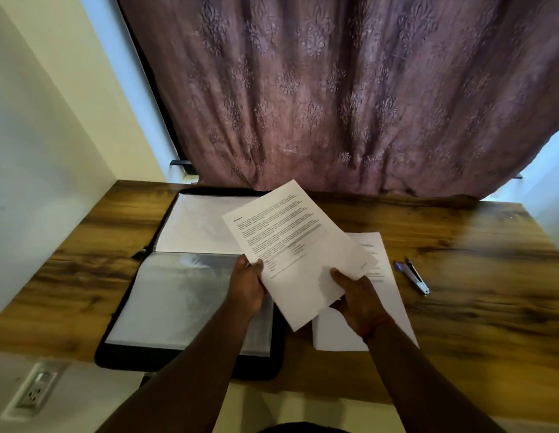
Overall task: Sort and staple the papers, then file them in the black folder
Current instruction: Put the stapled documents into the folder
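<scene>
I see both hands up over the wooden desk (459, 245), sharing one printed sheet (290, 239). Left hand (245, 285) pinches its left edge, thumb on top. Right hand (354, 296) closed on the near right corner, thumb on top, fingers under. Sheet is tilted, lifted, overlapping the open black folder (116, 348) on its right side. Folder lies flat, clear sleeves (178, 295) showing, near edge hanging past the desk. More papers (387, 292) lie flat under the right hand. Stapler (417, 276) sits right of them, apart, a purple pen (398, 266) just beside it. Purple curtain (334, 89) behind.
</scene>
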The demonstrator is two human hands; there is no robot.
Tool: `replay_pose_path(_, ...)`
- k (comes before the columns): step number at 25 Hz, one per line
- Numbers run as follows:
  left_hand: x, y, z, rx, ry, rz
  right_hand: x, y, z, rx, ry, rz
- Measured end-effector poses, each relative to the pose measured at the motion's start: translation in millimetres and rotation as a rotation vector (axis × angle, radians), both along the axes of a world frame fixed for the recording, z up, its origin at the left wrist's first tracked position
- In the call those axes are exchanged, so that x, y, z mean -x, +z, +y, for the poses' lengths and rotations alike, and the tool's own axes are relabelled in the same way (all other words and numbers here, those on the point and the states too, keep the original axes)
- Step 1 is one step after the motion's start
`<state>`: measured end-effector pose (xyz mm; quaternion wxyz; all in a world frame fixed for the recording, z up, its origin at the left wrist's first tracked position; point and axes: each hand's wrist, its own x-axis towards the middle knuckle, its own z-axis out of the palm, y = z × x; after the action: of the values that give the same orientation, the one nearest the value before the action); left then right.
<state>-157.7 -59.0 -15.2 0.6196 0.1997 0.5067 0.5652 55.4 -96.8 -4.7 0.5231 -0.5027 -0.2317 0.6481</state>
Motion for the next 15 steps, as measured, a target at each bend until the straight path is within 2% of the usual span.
replay_pose_path(3, 27.9, 7.8, -1.0, 0.02, -0.114, 0.025, 24.0, -4.9, -4.1, 0.009, -0.048, -0.142)
replay_pose_path(7, 67.2, 12.8, -3.4, 0.061, -0.174, 0.066, 48.6, -1.9, -14.4, -0.02, -0.087, -0.195)
replay_pose_path(9, 82.5, 1.1, -2.7, 0.118, -0.203, 0.189, 54.6, 3.4, -23.1, -0.04, -0.154, -0.175)
replay_pose_path(10, 87.1, -8.1, -1.8, 0.139, -0.243, 0.335, 54.0, 4.6, -27.9, -0.058, -0.192, -0.171)
replay_pose_path(13, 84.0, -25.9, -11.5, 0.028, -0.587, 1.16, 42.9, 0.0, -43.4, -0.077, -0.268, -0.199)
replay_pose_path(14, 75.3, -28.0, -18.2, -0.047, -0.673, 1.361, 38.2, -3.2, -48.5, -0.084, -0.283, -0.182)
replay_pose_path(15, 64.9, -28.6, -24.4, -0.121, -0.733, 1.485, 33.8, -4.9, -52.5, -0.092, -0.297, -0.153)
